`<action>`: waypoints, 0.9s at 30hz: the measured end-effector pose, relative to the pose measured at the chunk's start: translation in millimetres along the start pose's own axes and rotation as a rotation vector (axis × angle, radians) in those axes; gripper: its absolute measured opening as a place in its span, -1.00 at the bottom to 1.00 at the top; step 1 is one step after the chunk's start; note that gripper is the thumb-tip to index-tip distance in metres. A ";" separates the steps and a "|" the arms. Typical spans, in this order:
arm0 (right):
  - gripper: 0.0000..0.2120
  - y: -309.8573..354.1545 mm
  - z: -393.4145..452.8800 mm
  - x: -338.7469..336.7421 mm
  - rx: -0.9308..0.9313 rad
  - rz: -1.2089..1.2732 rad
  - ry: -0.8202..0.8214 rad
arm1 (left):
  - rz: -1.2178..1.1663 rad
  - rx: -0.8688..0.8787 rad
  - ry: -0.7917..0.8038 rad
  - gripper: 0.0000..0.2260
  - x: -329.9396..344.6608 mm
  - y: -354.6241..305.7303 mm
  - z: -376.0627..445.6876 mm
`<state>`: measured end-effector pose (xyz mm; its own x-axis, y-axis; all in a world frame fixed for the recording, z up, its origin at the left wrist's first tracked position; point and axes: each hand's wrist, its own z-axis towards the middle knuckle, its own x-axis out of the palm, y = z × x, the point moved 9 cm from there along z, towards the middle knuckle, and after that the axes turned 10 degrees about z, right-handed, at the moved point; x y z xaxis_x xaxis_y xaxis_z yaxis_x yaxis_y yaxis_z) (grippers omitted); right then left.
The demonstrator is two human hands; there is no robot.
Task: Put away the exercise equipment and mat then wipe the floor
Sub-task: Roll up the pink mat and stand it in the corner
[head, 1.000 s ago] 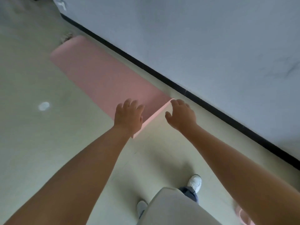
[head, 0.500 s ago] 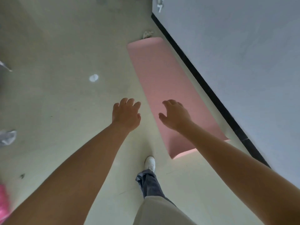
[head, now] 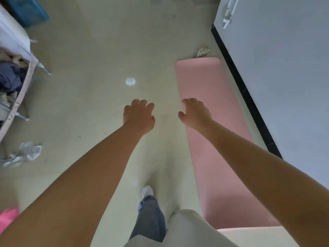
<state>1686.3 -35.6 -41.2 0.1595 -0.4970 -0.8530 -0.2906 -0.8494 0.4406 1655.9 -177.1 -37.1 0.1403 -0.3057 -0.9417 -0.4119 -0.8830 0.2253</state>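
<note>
A pink exercise mat lies flat on the pale floor along the right wall, running from the far end toward my feet. My left hand hovers over bare floor to the left of the mat, fingers apart and holding nothing. My right hand hangs above the mat's left edge, fingers loosely spread and empty. Both arms reach forward. My leg and a white shoe stand beside the mat.
A white wall with a black baseboard borders the mat on the right. A crumpled rag lies past the mat's far end. At left stand a rack of clothes, crumpled cloth, a blue crate and something pink.
The view has swung left and I have stepped alongside the mat. My hands, which were at the mat's near end, are now lifted off it and empty.
</note>
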 end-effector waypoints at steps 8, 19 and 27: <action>-0.58 22.1 202.3 -41.5 0.052 -0.028 -0.025 | -0.013 0.024 0.010 -0.60 -14.9 53.3 201.6; -0.55 17.4 468.8 -105.4 0.203 0.021 -0.012 | 0.027 0.165 0.022 -0.61 -73.0 100.0 491.0; -0.59 -20.1 679.1 -150.2 0.259 0.041 -0.019 | 0.051 0.206 0.022 -0.63 -103.3 98.6 706.7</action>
<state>1027.5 176.7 -112.1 0.1251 -0.5247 -0.8421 -0.5291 -0.7533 0.3907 964.4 19.2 -94.1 0.1332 -0.3580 -0.9242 -0.5940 -0.7753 0.2147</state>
